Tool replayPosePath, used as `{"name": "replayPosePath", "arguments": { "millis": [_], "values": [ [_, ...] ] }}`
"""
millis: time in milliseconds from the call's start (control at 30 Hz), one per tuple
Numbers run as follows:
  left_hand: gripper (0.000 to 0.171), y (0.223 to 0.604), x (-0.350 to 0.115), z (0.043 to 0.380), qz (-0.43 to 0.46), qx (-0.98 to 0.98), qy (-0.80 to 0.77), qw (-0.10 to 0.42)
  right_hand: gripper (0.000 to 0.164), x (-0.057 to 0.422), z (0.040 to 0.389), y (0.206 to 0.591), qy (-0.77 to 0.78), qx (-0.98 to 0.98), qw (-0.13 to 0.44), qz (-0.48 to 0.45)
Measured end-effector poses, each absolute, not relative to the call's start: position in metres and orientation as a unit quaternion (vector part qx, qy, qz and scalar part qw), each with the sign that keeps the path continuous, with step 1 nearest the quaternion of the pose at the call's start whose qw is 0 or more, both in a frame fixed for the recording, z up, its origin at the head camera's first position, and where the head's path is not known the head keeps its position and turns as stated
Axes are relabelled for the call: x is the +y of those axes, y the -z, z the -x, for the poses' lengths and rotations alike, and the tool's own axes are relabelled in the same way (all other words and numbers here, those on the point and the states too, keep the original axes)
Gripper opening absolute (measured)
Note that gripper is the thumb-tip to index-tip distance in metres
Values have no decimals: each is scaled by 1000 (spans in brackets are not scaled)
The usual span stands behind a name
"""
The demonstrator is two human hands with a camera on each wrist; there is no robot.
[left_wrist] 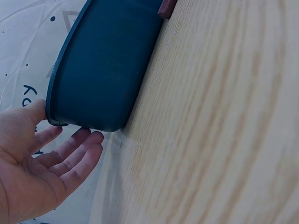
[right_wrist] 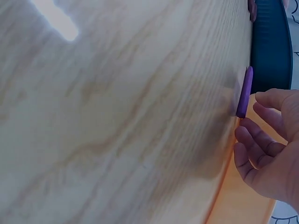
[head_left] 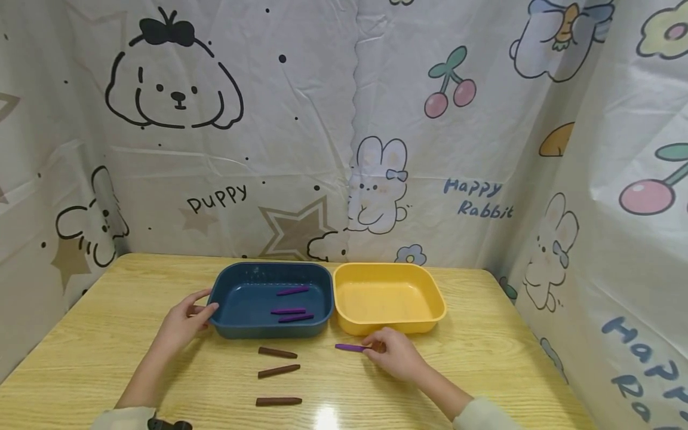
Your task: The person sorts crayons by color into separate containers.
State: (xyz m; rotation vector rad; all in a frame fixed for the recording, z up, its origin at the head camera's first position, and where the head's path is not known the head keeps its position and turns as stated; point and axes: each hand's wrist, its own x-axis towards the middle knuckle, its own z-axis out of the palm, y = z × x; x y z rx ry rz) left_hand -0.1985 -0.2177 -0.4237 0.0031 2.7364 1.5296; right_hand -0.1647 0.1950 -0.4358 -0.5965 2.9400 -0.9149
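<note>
A blue tray (head_left: 269, 329) stands at the back. My left hand (head_left: 185, 316) grips its left corner, thumb over the rim and fingers against the outside wall in the left wrist view. Several purple crayons lie in it, one being the rear crayon (head_left: 292, 291). My right hand (head_left: 395, 355) is in front of the yellow tray (head_left: 389, 327), low over the table. A purple crayon (right_wrist: 245, 93) lies at its fingertips. In the right wrist view the thumb tip stands apart from this crayon, and the fingers are loosely bent.
Three brown crayons lie on the table before the blue tray: a rear one (head_left: 278, 353), a middle one (head_left: 279, 371) and a front one (head_left: 279, 402). The trays stand side by side near the back edge. A printed curtain (head_left: 301, 149) hangs behind the wooden table (head_left: 215, 382).
</note>
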Motion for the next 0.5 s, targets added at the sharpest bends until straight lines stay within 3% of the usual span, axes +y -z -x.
{"name": "replayPosePath", "arguments": {
  "millis": [500],
  "values": [
    [60, 428, -220, 200, -6, 873, -487, 0, 15, 186, 164, 443, 210, 956, -34, 204]
  ]
}}
